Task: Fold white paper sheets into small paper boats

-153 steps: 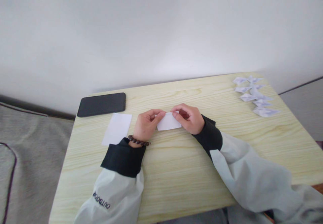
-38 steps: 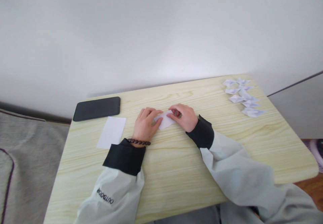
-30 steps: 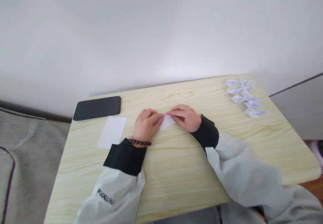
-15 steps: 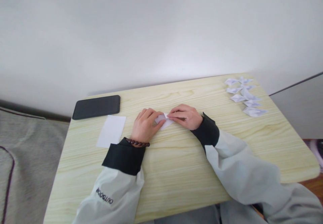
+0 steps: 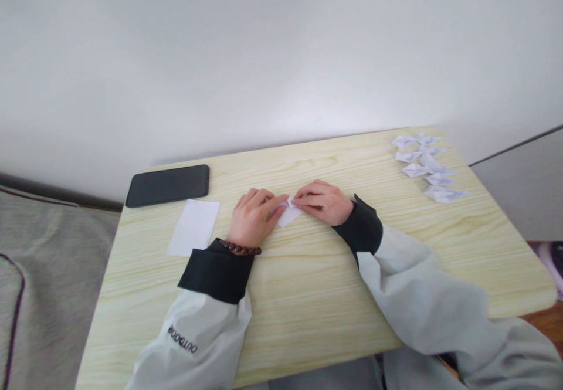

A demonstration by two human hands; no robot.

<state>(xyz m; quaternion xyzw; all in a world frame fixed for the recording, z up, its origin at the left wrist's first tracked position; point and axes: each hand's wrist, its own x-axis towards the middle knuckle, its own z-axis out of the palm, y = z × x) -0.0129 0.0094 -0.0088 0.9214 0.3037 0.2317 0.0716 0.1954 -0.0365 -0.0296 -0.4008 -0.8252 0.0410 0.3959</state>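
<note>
Count: one small white paper (image 5: 288,217) in work, one flat white sheet (image 5: 193,227) (couldn't tell if stacked), one black phone (image 5: 168,186), about eight folded paper pieces (image 5: 445,195); overlap made that last figure unsure. Work paper sat near table middle, between both hands, partly folded. Left hand (image 5: 253,217) came in from the left, back up, thumb and index pinching the paper's left side; beaded bracelet (image 5: 240,248) on that wrist. Right hand (image 5: 324,202) pinched the paper's upper right part, thumb against fingers, forearm angled in from lower right. Both sleeves pale grey, black cuffs. Table (image 5: 325,302): light wood grain, far edge along a white wall (image 5: 281,56). Grey fabric (image 5: 61,273) with dark piping lay left; reddish-brown floor (image 5: 545,324) showed lower right.
</note>
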